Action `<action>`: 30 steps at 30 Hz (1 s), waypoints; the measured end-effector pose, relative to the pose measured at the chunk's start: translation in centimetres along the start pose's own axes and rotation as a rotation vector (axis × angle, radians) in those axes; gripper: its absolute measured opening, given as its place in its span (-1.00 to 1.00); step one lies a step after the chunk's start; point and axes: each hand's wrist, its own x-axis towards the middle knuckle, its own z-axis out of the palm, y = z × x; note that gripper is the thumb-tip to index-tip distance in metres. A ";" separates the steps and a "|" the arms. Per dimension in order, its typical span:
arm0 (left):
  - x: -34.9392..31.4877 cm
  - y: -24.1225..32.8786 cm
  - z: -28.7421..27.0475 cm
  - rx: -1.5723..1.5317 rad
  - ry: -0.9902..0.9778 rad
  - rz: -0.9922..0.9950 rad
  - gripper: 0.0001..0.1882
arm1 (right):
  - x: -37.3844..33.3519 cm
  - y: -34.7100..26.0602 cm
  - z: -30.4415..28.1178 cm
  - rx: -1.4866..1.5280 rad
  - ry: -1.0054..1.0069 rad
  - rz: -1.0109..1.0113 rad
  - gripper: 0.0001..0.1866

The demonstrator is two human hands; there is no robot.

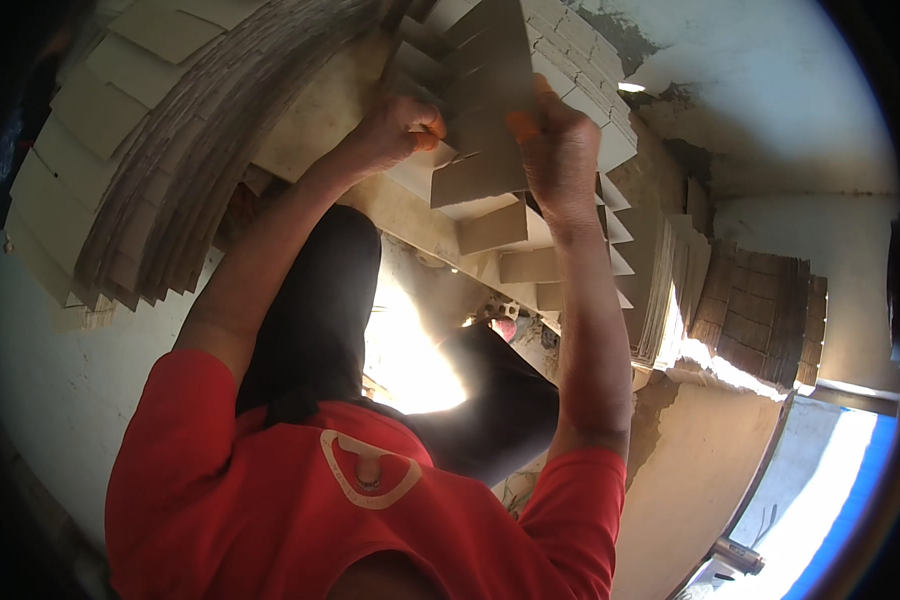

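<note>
Between my hands, a grey cardboard divider [495, 110] made of crossed, slotted strips stands at a tilt at the top middle. My right hand [567, 150] grips its right side, with the thumb on the near face and a finger at the edge. Closed at the left side of the divider is my left hand [402, 130], its fingers curled at the cardboard edge; the exact hold is partly hidden. Orange coverings show on the fingertips of both hands. More cardboard strips [495, 230] jut out below the divider, over the bench edge [420, 222].
A long, fanned stack of cardboard sheets [185, 130] fills the upper left. Further cardboard bundles [755, 310] stand to the right on a ledge by the wall. Another light cardboard stack [585, 75] rises just behind my right hand. My knees [315, 300] are below the bench.
</note>
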 end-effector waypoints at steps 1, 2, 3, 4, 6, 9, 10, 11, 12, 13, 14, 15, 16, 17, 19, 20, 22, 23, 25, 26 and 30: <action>0.0 0.0 -0.1 0.014 -0.007 -0.006 -0.87 | 0.0 0.2 0.5 -0.017 -0.029 -0.005 -0.83; 0.1 0.1 -0.1 0.026 -0.016 -0.010 -0.87 | 0.1 0.8 1.0 -0.037 -0.056 -0.008 -0.85; 0.1 0.2 -0.1 0.038 -0.025 -0.014 -0.87 | 0.2 1.3 1.4 -0.057 -0.083 -0.012 -0.86; 0.2 0.2 0.0 0.041 -0.019 -0.004 -0.87 | 0.3 1.8 1.7 -0.090 -0.084 -0.047 -0.86; 0.2 0.0 0.2 0.043 -0.006 0.015 -0.86 | 0.5 2.4 2.1 -0.156 -0.089 -0.116 -0.87; 0.3 -0.3 0.3 0.032 0.015 0.010 -0.86 | 1.6 2.8 1.9 -0.069 -0.185 -0.198 -0.85; 0.3 -0.3 0.3 0.027 0.010 0.002 -0.86 | 1.8 2.8 1.9 -0.043 -0.189 -0.175 -0.84; 0.4 -0.4 0.3 0.023 0.006 -0.008 -0.86 | 2.1 2.2 1.8 -0.014 -0.193 -0.151 -0.82; 0.4 -0.5 0.4 0.019 0.001 -0.017 -0.86 | 2.3 1.9 1.8 0.014 -0.197 -0.127 -0.80; 0.5 -0.5 0.4 0.017 -0.009 -0.019 -0.87 | 2.1 2.4 2.3 0.007 -0.197 -0.127 -0.79; 0.5 -0.4 0.4 0.017 -0.018 -0.021 -0.87 | 1.9 2.7 2.9 0.001 -0.196 -0.128 -0.77; 0.6 -0.2 0.4 0.017 -0.028 -0.022 -0.87 | 1.8 3.1 3.1 -0.006 -0.195 -0.130 -0.76; 0.8 0.0 0.4 0.026 -0.038 -0.052 -0.88 | 1.7 3.5 3.1 -0.042 -0.262 -0.072 -0.77; 0.8 0.2 0.4 0.036 -0.049 -0.085 -0.89 | 1.7 2.9 2.8 -0.076 -0.329 -0.013 -0.78; 0.7 0.5 0.4 0.043 -0.049 -0.115 -0.89 | 1.7 2.3 2.4 -0.124 -0.381 -0.002 -0.78; 0.7 0.5 0.2 0.039 -0.037 -0.112 -0.88 | 1.8 2.1 2.3 -0.137 -0.366 -0.053 -0.77; 0.6 0.5 0.1 0.046 -0.034 -0.112 -0.87 | 1.7 1.3 2.3 -0.205 -0.336 -0.081 -0.75; 0.6 0.7 0.1 0.059 -0.043 -0.116 -0.86 | 1.3 0.6 2.5 -0.258 -0.321 -0.058 -0.74; 0.6 0.6 0.2 0.062 -0.051 -0.123 -0.85 | 0.7 0.3 2.9 -0.326 -0.343 -0.044 -0.73; 0.5 0.5 0.3 0.052 -0.053 -0.122 -0.85 | 0.3 0.6 3.1 -0.343 -0.376 -0.050 -0.73; 0.6 0.3 0.5 0.045 -0.046 -0.069 -0.86 | -0.6 1.2 4.0 -0.312 -0.424 -0.022 -0.70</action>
